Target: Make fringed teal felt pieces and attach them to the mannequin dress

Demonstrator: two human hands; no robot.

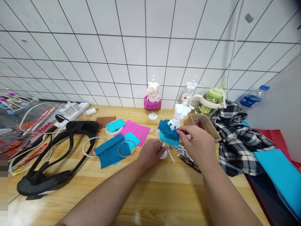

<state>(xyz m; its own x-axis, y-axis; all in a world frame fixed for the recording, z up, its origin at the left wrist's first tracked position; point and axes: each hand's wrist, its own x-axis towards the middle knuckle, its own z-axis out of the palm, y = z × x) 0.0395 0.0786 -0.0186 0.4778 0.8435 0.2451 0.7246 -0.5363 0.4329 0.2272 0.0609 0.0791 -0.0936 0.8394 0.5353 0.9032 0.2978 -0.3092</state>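
Observation:
A small white mannequin [181,112] leans to the right on its stand, dressed in a ruffled blue paper skirt [169,133]. My left hand [152,150] is closed around the thin stand just above the round white base [162,155]. With thumb and forefinger, my right hand [199,141] pinches the skirt's right edge near the waist. Paper scraps [181,150] and black scissors [191,164] lie below and beside the right hand, partly covered by it. A second mannequin [153,94] in a pink and cream outfit stands upright behind.
Blue paper [113,150], pink paper [138,131] and rings lie left of my hands. A black headset strap [70,138] sits farther left. A cardboard box [207,127], a green-lidded jug [210,100] and a plaid cloth [240,138] are at the right. A tiled wall borders the table's back.

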